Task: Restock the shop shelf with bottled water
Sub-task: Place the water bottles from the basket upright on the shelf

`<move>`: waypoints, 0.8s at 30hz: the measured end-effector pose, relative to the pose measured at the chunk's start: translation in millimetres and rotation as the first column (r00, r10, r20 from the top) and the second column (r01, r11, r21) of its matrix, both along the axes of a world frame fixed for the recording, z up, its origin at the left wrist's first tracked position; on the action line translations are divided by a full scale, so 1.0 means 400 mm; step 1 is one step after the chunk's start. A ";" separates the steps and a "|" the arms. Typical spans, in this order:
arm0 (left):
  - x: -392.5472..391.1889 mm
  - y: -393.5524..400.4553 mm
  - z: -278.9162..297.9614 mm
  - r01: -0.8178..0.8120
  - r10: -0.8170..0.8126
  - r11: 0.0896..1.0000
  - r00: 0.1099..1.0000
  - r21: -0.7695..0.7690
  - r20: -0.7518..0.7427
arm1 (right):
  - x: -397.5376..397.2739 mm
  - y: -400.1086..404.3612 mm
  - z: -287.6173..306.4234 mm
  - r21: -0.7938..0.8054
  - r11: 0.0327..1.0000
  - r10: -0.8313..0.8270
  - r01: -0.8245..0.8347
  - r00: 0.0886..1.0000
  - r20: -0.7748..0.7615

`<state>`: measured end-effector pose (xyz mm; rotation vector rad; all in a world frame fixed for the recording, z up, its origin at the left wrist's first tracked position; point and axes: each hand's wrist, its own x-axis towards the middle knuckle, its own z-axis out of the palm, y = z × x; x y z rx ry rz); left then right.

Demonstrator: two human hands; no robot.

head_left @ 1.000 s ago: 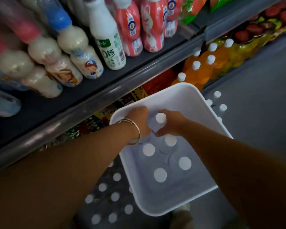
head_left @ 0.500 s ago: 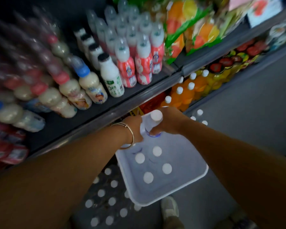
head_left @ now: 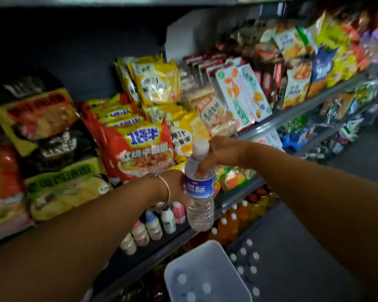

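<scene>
crowded snack shelves (head_left: 292,112) behind both hands, left hand (head_left: 179,188) and right hand (head_left: 218,155), gripping water bottle (head_left: 200,192)

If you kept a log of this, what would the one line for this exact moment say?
step: bottle lifted | water bottle: upright, above white bin | right hand: grips its neck | left hand: holds its label | shelved: not yet

The scene is looking dim, with the upper left corner falling into deep shadow. Motion blur is smearing the snack packets (head_left: 327,59) at the right and the noodle bags (head_left: 37,118) at the left. The wide lens is bending the shelf edges. Only the water bottle (head_left: 200,186) is staying fairly sharp.
</scene>
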<state>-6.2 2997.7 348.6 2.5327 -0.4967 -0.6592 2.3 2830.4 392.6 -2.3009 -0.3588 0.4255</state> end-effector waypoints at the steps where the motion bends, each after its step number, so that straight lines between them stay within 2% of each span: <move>1: -0.003 0.002 0.066 -0.007 0.007 1.000 0.999 -0.012 0.033 | -0.010 -0.004 0.075 0.021 1.000 0.014 -0.015 1.000 0.015; 6: -0.037 0.016 0.366 -0.078 0.090 0.990 0.991 -0.119 0.097 | -0.052 -0.011 0.402 0.100 0.995 0.009 -0.030 0.980 0.197; 12: -0.036 0.043 0.667 -0.098 0.167 0.949 0.962 -0.299 0.215 | -0.046 0.000 0.710 0.298 0.954 -0.083 -0.037 0.921 0.381; 18: 0.015 0.078 0.897 -0.144 0.276 0.871 0.934 -0.470 0.227 | 0.052 0.045 0.929 0.400 0.908 -0.113 -0.124 0.848 0.518; 24: 0.151 0.136 1.015 -0.163 0.377 0.800 0.885 -0.578 0.272 | 0.227 0.104 1.067 0.476 0.852 -0.125 -0.215 0.801 0.586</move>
